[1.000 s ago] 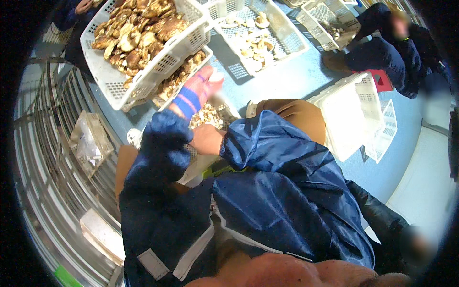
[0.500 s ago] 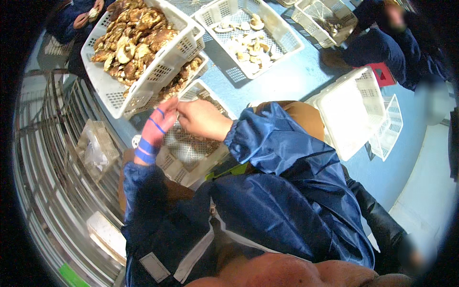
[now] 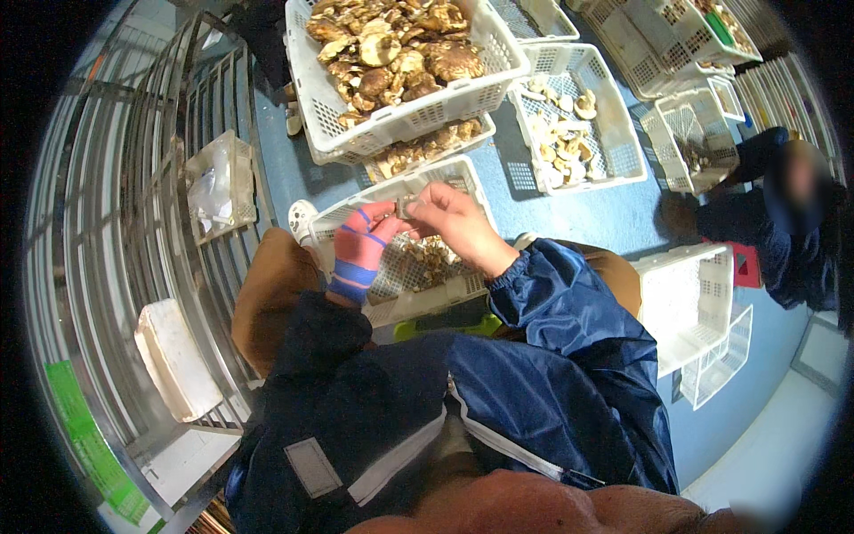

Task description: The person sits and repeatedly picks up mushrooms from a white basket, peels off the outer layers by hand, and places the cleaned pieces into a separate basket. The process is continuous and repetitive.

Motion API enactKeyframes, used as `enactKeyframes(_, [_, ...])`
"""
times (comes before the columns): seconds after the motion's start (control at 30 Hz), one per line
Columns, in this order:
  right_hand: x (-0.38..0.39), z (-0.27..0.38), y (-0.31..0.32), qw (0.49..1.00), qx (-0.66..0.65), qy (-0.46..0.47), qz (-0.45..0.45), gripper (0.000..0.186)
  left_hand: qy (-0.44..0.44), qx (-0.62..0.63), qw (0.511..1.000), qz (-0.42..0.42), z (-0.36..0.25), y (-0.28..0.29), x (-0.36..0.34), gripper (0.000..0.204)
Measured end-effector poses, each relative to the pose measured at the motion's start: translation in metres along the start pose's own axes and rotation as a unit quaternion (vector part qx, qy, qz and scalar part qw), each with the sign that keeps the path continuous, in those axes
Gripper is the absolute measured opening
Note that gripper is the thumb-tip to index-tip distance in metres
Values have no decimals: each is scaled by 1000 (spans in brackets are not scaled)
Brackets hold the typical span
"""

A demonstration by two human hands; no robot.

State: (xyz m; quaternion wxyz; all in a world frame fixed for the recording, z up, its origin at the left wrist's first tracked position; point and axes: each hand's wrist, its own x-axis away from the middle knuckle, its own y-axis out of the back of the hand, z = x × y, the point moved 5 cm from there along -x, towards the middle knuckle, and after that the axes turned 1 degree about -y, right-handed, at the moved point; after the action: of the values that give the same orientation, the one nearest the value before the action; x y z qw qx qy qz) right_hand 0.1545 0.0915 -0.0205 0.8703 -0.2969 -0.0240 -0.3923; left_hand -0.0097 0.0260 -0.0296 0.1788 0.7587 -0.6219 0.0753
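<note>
My left hand [image 3: 362,245], with blue bands round the wrist and fingers, and my right hand [image 3: 456,224] meet fingertip to fingertip. Between them shows a small grey-brown piece [image 3: 403,208], too small to name. The fingers of both hands are closed in a pinch around it. Below the hands stands a white perforated crate [image 3: 477,182] with brown and pale mushroom trimmings [image 3: 425,264] in its bottom. Just beyond it, a tilted white crate [image 3: 405,120] is heaped with brown mushrooms [image 3: 396,58].
Another crate of mushrooms [image 3: 436,147] lies under the heaped one. To its right, a white crate [image 3: 636,151] holds pale trimmed mushrooms [image 3: 562,142]. White crates [image 3: 685,298] stand by my right knee. Metal racks [image 3: 116,231] line the left. A person [image 3: 756,214] sits at the right.
The view has turned, so the crates appear farther right and the left racks show more. Both hands remain together; the small piece between their fingertips now shows more plainly.
</note>
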Motion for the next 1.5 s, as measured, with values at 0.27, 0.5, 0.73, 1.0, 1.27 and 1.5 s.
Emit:
enactKeyframes(0.27, [-8, 17, -3, 999, 11, 46, -16, 15, 27, -118, 991, -52, 50, 28, -17, 44])
enactKeyframes(0.5, [-3, 55, 4, 970, 174, 125, -115, 15, -10, -480, 877, 7, 25, 32, -24, 33])
enactKeyframes(0.73, [3, 69, 21, 963, 164, 143, -162, 16, -358, -379, 846, -113, -178, 23, -115, 39])
enactKeyframes(1.0, [10, 69, 28, 961, 199, 143, -127, 15, -280, -629, 722, -73, -154, 10, -303, 50])
enactKeyframes(1.27, [21, 84, 19, 965, 170, 159, -122, 17, -423, -482, 756, -132, -166, 56, -282, 32])
enactKeyframes(1.5, [21, 93, 15, 962, 125, 202, -135, 19, -360, -189, 913, -22, -176, 50, -101, 38])
